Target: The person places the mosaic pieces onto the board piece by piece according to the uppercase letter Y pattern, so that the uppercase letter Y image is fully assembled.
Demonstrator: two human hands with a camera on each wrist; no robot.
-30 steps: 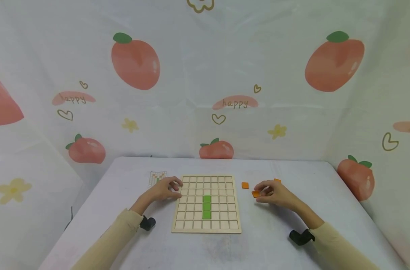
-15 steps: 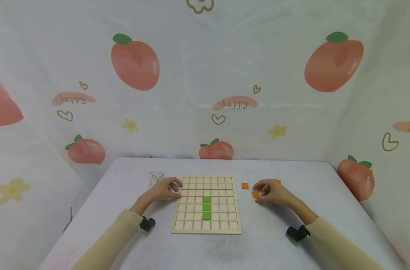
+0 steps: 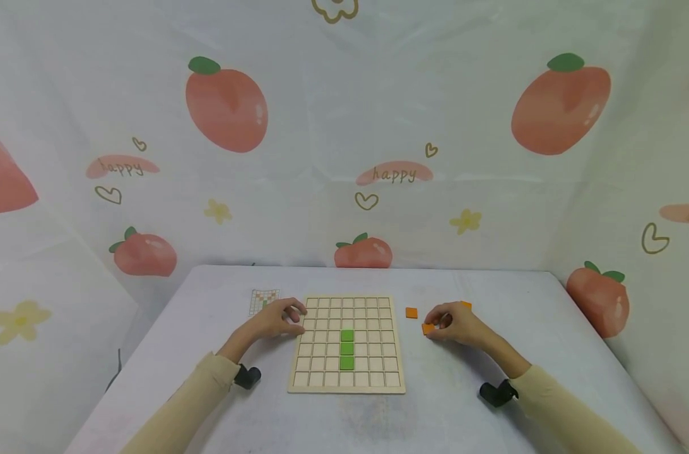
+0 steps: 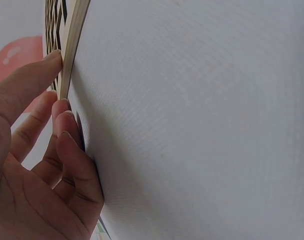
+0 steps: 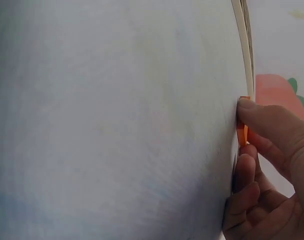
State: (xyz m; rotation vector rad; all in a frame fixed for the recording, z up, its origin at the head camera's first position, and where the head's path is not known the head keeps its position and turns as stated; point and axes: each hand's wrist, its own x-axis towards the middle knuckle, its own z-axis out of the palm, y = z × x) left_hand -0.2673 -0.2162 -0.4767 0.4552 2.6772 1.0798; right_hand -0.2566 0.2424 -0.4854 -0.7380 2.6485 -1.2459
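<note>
At the left edge of a pale wooden grid board (image 3: 375,389), my left hand (image 3: 275,318) rests its thumb and fingertips against the rim; the left wrist view has the thumb on the rim's top. Three green square tiles (image 3: 347,349) sit in one column near the board's middle. My right hand (image 3: 460,323) pinches an orange square tile (image 5: 242,131) between thumb and fingers, low over the table right of the board. Another orange tile (image 3: 411,313) lies between that hand and the board. A further orange tile (image 3: 465,305) shows partly behind the right hand.
A small card (image 3: 259,299) printed with a coloured grid lies on the white table (image 3: 378,429), just beyond the left hand. Behind the table hangs a white cloth (image 3: 299,221) with peach and flower prints.
The right hand's thumb and fingers have closed in on the orange tile, which has shifted slightly to the left and nearer. The left hand stays at the board's edge.
</note>
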